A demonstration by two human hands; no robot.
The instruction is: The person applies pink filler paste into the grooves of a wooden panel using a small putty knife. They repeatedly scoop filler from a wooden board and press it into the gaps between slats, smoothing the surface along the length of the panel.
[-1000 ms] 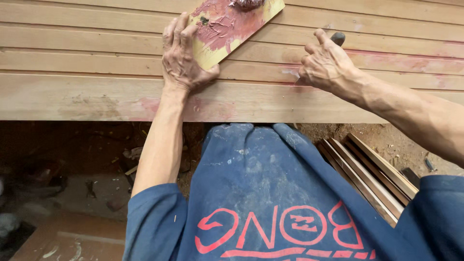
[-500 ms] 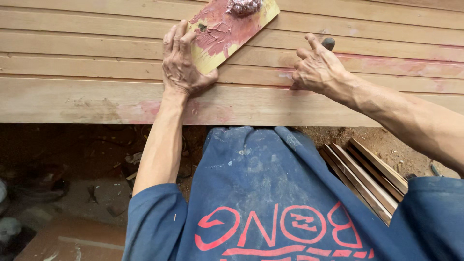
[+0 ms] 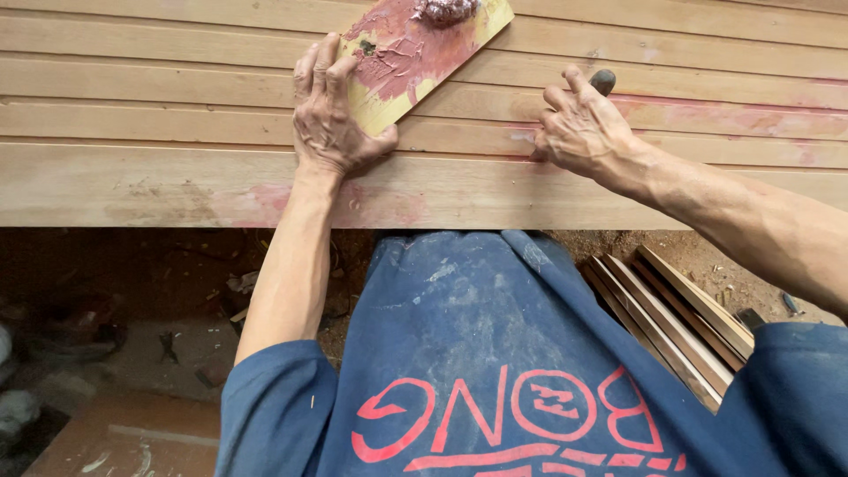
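Observation:
My left hand (image 3: 329, 110) grips the near end of a small flat board (image 3: 415, 55) smeared with reddish putty, with a lump of putty (image 3: 444, 10) at its far end. The board rests on a wide grooved wooden panel (image 3: 141, 132) made of long planks. My right hand (image 3: 579, 128) is closed around a small tool with a dark handle end (image 3: 602, 80) and presses it against a groove of the panel. Pinkish putty stains (image 3: 707, 115) run along the grooves to the right of that hand.
Below the panel's near edge lies a dirt floor with debris (image 3: 132, 318). A stack of thin wooden strips (image 3: 671, 318) lies on the ground at the right. My blue shirt (image 3: 495, 353) fills the lower middle of the view.
My right hand has shifted slightly left along the groove. My left hand and the putty board have stayed in place.

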